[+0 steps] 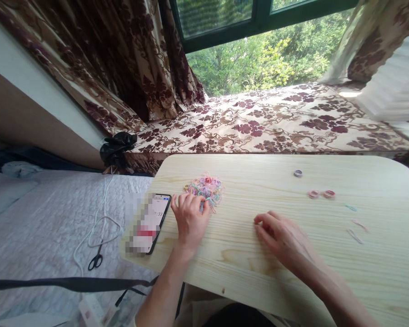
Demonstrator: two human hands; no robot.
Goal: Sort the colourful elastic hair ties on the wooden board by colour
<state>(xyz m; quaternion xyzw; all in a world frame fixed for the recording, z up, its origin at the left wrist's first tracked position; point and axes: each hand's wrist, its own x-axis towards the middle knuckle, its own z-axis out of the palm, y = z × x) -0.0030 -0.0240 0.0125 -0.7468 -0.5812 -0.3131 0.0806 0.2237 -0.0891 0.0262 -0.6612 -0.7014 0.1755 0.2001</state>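
At left hand's fingertips: colorful bands pile.

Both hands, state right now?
Left hand: at tangled pastel pile of thin bands; grip can't be told.
Right hand: loosely curled, nothing visible held; closure unclear.

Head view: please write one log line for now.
left hand: at colourful pile; right hand: over table; phone: beside left hand; three rings: right side
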